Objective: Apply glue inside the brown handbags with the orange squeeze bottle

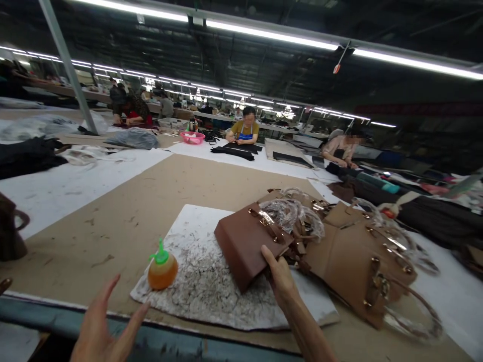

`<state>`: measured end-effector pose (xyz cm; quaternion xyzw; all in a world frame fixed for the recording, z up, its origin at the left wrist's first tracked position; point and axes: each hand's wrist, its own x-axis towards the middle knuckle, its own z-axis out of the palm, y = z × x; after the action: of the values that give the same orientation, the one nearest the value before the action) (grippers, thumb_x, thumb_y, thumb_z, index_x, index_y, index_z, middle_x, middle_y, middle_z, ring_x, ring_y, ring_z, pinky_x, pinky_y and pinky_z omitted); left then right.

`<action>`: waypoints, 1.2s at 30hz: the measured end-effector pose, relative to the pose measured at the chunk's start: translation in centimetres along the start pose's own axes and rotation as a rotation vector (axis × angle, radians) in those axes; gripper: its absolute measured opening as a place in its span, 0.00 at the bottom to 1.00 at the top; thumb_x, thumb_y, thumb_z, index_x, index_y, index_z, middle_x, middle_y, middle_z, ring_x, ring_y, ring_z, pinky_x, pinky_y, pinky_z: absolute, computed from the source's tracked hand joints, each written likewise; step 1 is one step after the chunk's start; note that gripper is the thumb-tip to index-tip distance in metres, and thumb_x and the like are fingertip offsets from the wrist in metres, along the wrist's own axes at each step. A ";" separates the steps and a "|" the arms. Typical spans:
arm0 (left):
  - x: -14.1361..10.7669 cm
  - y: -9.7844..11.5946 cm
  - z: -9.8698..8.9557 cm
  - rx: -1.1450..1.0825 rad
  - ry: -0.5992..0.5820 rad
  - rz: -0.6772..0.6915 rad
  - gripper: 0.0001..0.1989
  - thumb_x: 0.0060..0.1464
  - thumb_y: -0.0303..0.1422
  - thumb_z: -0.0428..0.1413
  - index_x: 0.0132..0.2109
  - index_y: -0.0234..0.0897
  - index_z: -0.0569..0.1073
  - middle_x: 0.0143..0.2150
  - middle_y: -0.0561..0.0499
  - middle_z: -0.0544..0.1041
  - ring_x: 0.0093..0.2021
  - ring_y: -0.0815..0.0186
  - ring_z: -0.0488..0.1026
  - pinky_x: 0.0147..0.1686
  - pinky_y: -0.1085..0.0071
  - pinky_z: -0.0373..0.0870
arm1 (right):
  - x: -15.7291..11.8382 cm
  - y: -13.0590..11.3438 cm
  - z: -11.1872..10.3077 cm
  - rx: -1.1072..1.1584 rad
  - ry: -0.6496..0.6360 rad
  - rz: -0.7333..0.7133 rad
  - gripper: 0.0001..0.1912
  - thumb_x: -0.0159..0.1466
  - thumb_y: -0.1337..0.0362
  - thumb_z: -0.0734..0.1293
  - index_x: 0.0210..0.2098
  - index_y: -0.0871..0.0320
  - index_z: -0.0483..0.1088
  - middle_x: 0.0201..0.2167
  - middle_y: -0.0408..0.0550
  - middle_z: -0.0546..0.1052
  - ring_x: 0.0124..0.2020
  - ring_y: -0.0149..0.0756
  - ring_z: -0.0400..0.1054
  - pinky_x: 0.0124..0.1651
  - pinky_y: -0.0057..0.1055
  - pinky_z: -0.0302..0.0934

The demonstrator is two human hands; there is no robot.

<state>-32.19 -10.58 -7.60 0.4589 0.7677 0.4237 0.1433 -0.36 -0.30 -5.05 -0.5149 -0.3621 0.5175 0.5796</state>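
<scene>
My right hand (pixel 278 274) grips the near right edge of a dark brown handbag (pixel 245 244), thumb on top and the other fingers hidden beneath. The bag lies tilted over a stained white sheet (pixel 211 281), its handles wrapped in clear plastic. At the lower left my left hand (pixel 111 322) is held with thumb and fingers spread, nothing in it. Just beyond it, a round bottle (pixel 162 271) of orange liquid with a green nozzle cap stands on the sheet's left part.
Lighter brown handbags (pixel 339 251) with plastic-wrapped handles are heaped at the right. Dark cloth (pixel 433 216) lies past them. A pink basket (pixel 192 138) sits farther back, near a person in a yellow top (pixel 254 129). Another dark bag (pixel 9 231) is at the left edge.
</scene>
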 end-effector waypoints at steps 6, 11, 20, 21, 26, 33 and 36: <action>3.4 1.0 3.8 -0.070 -0.234 0.010 0.44 0.40 0.53 0.54 0.59 0.32 0.52 0.54 0.38 0.66 0.52 0.50 0.67 0.53 0.57 0.62 | -4.8 -0.1 -2.9 -0.148 -0.055 0.058 0.30 0.51 0.50 0.72 0.47 0.63 0.66 0.43 0.56 0.73 0.47 0.51 0.65 0.43 0.42 0.61; 4.6 1.6 4.0 0.135 -0.268 0.007 0.35 0.41 0.50 0.54 0.52 0.33 0.59 0.39 0.43 0.74 0.41 0.50 0.72 0.42 0.58 0.68 | -9.1 1.2 -3.9 -0.234 -0.107 0.049 0.24 0.51 0.49 0.72 0.39 0.61 0.71 0.34 0.54 0.75 0.40 0.50 0.68 0.43 0.41 0.59; 3.8 5.5 2.2 -0.046 -0.227 -0.098 0.33 0.30 0.47 0.60 0.44 0.34 0.66 0.34 0.47 0.76 0.39 0.51 0.73 0.41 0.60 0.69 | -10.0 0.0 -1.3 -0.027 -0.401 0.099 0.20 0.58 0.49 0.67 0.38 0.60 0.70 0.35 0.52 0.74 0.34 0.41 0.68 0.37 0.35 0.61; 3.1 6.6 1.9 -0.115 -0.241 -0.098 0.32 0.30 0.47 0.61 0.43 0.34 0.67 0.35 0.47 0.76 0.40 0.52 0.73 0.41 0.61 0.69 | -10.1 0.1 -0.9 0.048 -0.427 0.145 0.21 0.59 0.49 0.67 0.39 0.61 0.69 0.36 0.53 0.73 0.34 0.41 0.68 0.37 0.35 0.61; -1.9 13.3 2.8 -0.219 -0.460 0.014 0.28 0.32 0.41 0.63 0.43 0.35 0.68 0.38 0.48 0.77 0.41 0.54 0.72 0.42 0.62 0.69 | -10.8 -0.1 0.9 0.492 -0.611 0.394 0.31 0.58 0.44 0.67 0.53 0.54 0.60 0.51 0.55 0.67 0.41 0.44 0.68 0.41 0.39 0.61; -7.4 19.0 8.4 -0.276 -0.630 0.207 0.28 0.34 0.31 0.63 0.47 0.40 0.70 0.47 0.46 0.72 0.49 0.53 0.67 0.51 0.63 0.63 | -10.3 -1.0 -1.5 0.888 -0.625 0.428 0.27 0.60 0.47 0.66 0.52 0.57 0.67 0.49 0.53 0.70 0.47 0.41 0.65 0.44 0.33 0.60; -8.4 20.1 10.1 -0.332 -0.784 0.315 0.29 0.37 0.30 0.62 0.51 0.39 0.69 0.51 0.45 0.70 0.52 0.55 0.64 0.54 0.65 0.59 | -9.7 -0.6 -4.9 1.001 -0.491 0.452 0.19 0.57 0.53 0.71 0.46 0.53 0.72 0.46 0.47 0.73 0.43 0.35 0.67 0.40 0.26 0.62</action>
<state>-9.77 -7.82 0.65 0.6666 0.4982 0.3517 0.4287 2.49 -10.76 -4.42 -0.1090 -0.0792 0.8391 0.5269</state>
